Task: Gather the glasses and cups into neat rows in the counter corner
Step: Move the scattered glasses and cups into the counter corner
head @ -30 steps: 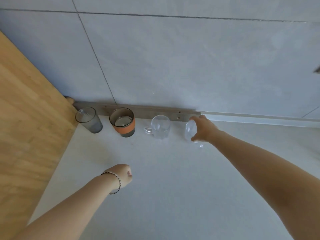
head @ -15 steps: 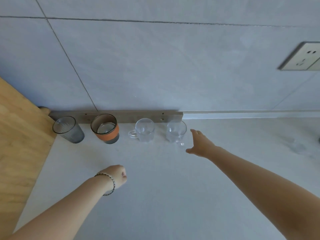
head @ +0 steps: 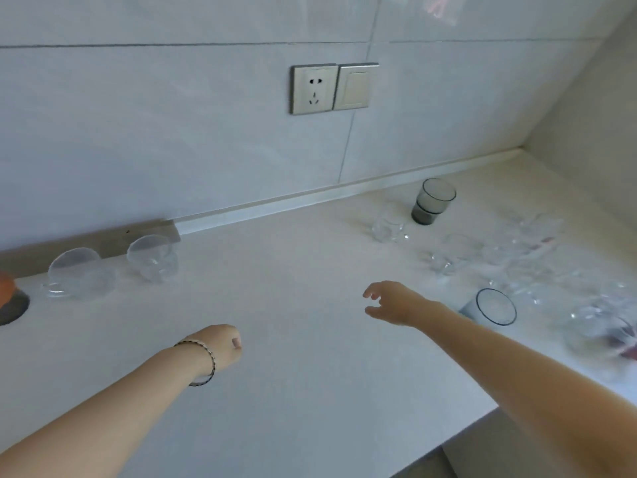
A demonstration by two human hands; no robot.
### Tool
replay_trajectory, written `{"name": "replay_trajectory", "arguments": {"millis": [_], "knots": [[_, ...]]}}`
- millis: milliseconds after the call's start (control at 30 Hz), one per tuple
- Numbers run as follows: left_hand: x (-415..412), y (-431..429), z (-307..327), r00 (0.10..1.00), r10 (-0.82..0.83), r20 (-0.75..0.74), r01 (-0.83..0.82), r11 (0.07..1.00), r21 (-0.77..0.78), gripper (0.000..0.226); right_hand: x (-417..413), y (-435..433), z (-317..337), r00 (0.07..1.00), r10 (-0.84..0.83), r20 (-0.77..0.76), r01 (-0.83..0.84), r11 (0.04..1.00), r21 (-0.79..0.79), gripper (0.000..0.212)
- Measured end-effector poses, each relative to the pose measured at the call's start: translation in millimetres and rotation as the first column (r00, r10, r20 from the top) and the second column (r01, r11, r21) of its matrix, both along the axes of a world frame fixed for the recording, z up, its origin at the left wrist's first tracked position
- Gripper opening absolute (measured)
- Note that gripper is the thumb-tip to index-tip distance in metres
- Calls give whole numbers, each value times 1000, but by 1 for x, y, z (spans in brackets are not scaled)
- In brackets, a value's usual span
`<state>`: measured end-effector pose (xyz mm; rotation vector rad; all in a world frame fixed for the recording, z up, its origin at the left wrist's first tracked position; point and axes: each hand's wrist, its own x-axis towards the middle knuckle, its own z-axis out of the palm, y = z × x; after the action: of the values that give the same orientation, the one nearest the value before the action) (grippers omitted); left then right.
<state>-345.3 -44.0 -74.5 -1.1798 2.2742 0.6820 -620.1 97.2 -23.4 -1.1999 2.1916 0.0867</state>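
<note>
Counter (head: 293, 281): blue-rimmed glass (head: 493, 308) near right hand (head: 393, 302)

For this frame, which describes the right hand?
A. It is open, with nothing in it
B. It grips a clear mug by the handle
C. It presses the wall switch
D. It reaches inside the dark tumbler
A: the right hand shows loosely spread fingers over the counter with nothing between them, and the dark tumbler stands well beyond it near the wall.

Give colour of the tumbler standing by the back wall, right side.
The tumbler is smoky dark grey, translucent; head view shows it.
</note>
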Motion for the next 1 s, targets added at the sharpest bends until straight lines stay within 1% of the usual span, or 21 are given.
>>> {"name": "replay_trajectory", "arguments": {"millis": [100, 167, 233, 300, 333, 400, 467, 500, 600, 700, 833, 1000], "knots": [[-57, 40, 3, 999, -41, -14, 42, 999, 30, 25, -62, 54, 5, 995, -91, -50, 90, 996, -28, 38], [-89, 62, 3, 997, -69, -16, 69, 997, 32, 17, -99, 84, 7, 986, -147, -84, 143, 988, -55, 40], [-112, 80, 2, 996, -79, -29, 80, 996, 30, 17, -130, 106, 8, 975, -181, -126, 173, 982, -74, 46], [-134, 102, 4, 996, -80, -29, 81, 996, 30, 20, -159, 129, 9, 969, -180, -169, 171, 983, -68, 58], [-143, 111, 5, 997, -71, -24, 72, 997, 28, 20, -170, 138, 9, 969, -176, -171, 170, 984, -55, 64], [-140, 117, 6, 998, -60, -8, 60, 998, 21, 23, -172, 143, 2, 975, -186, -119, 183, 982, -33, 74], [-135, 112, 6, 999, -40, 3, 40, 999, 12, 26, -168, 143, -5, 971, -228, -67, 225, 973, -49, 81], [-131, 110, 6, 1000, -26, 2, 26, 1000, 11, 26, -167, 143, -8, 970, -231, -79, 228, 972, -53, 84], [-116, 108, 7, 999, 23, 23, -24, 1000, 11, 26, -164, 142, -10, 966, -175, -191, 170, 985, -41, 85], [-87, 105, 7, 995, 90, 53, -90, 996, 5, 25, -148, 135, -11, 966, -105, -237, 99, 994, -37, 79], [-42, 102, 10, 979, 189, 71, -190, 982, 2, 26, -101, 110, -10, 973, 45, -227, -54, 998, -33, 77], [29, 96, 15, 945, 324, 52, -325, 946, 10, 27, -10, 61, -4, 958, 240, -155, -252, 966, -65, 77]]}}
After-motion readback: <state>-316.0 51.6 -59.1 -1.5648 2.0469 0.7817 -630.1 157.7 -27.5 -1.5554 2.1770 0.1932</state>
